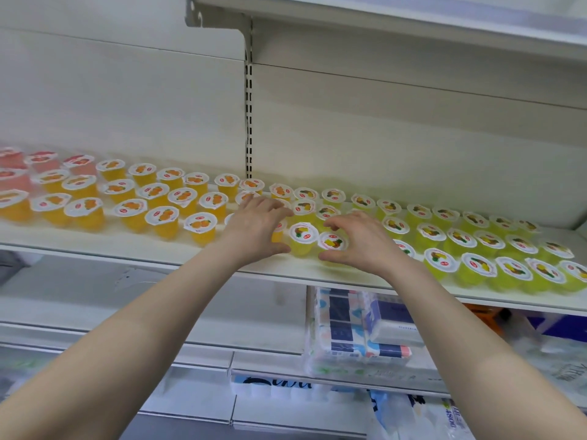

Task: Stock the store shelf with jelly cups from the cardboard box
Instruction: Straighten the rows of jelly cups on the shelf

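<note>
dozens of cups shelved, the middle being filled

three-deep rows of jelly cups (pixel 165 217) run nearly the whole length of the shelf (pixel 158 252): pink at the far left, orange through the middle, yellow-green out to the right. by the look of it most of the stocking is done, and you are working at the seam where orange meets yellow.

your right hand (pixel 359 239) curls its thumb and fingers round a yellow cup (pixel 332 244) standing at the front edge. your left hand (pixel 260 223) lies over the neighbouring cups with its thumb by the next yellow one; whether it grasps anything you cannot tell from here.

the cardboard box is out of view, so how many cups are left to place cannot be judged.

packed cups on both sides leave little room for your fingers, so a nudge could tip a neighbour. the upper shelf (pixel 381 14) hangs overhead, and tissue packs (pixel 355 328) sit on the shelf below.
</note>
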A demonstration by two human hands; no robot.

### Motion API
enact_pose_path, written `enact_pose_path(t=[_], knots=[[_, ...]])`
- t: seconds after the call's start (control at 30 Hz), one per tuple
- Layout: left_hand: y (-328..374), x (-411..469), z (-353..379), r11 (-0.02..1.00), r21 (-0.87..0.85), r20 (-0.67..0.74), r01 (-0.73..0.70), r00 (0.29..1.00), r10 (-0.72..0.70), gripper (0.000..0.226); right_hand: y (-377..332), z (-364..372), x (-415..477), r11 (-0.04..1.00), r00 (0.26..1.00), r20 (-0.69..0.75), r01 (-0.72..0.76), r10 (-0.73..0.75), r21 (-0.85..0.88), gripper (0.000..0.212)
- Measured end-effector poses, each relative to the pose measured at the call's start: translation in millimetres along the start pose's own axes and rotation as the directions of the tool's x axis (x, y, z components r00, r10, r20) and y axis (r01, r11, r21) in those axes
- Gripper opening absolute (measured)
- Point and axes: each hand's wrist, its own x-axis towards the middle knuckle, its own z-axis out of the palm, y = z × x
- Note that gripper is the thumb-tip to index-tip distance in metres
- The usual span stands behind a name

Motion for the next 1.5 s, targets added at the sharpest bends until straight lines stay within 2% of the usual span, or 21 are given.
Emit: enact_pose_path(t=[0.1, 0.27, 0.63, 0.8, 0.93, 1.07, 1.13, 1.3, 1.5], knots=[[-17, -6, -6, 0.998, 0.041, 0.04, 0.052, 0.998, -0.053, 0.072, -11, 1, 7, 1.0, 1.0, -0.001, 0.019, -0.019, -0.007, 0.069], [-24, -9, -6, 0.996, 0.02, 0.077, 0.088, 0.993, -0.09, 0.057, -34, 7, 20, 0.999, 0.999, 0.009, 0.033, -0.033, -0.036, 0.064], [-36, -11, 4, 0.998, -0.041, -0.026, 0.046, 0.999, -0.047, 0.052, -43, 13, 27, 0.999, 1.0, 0.007, 0.001, 0.0, -0.037, 0.051], [-43, -15, -5, 0.997, -0.08, 0.02, 0.008, 1.0, -0.007, 0.052, -46, 17, 25, 1.0, 1.0, -0.013, 0.017, -0.017, 0.01, 0.046], [-45, -18, -10, 0.995, -0.097, 0.061, 0.011, 0.998, -0.005, 0.055, -47, 19, 24, 0.999, 1.0, -0.004, 0.022, -0.022, 0.028, 0.053], [-51, -19, -7, 0.992, -0.128, 0.126, 0.002, 0.992, 0.014, 0.063, -36, 8, 22, 0.998, 0.999, 0.032, -0.031, 0.029, 0.052, 0.08], [-55, -19, -8, 0.992, -0.127, 0.14, -0.005, 0.99, 0.023, 0.067, -27, 0, 20, 0.998, 0.997, 0.048, -0.062, 0.062, -0.004, 0.083], [-62, -18, -17, 0.997, -0.068, 0.164, -0.02, 0.986, 0.031, 0.066, -20, -6, 13, 0.988, 0.981, 0.126, -0.141, 0.148, -0.063, 0.074], [-70, -18, -23, 0.998, -0.044, 0.214, -0.044, 0.975, 0.052, 0.056, -29, 1, 10, 0.979, 0.979, 0.041, -0.195, 0.198, -0.054, 0.058]])
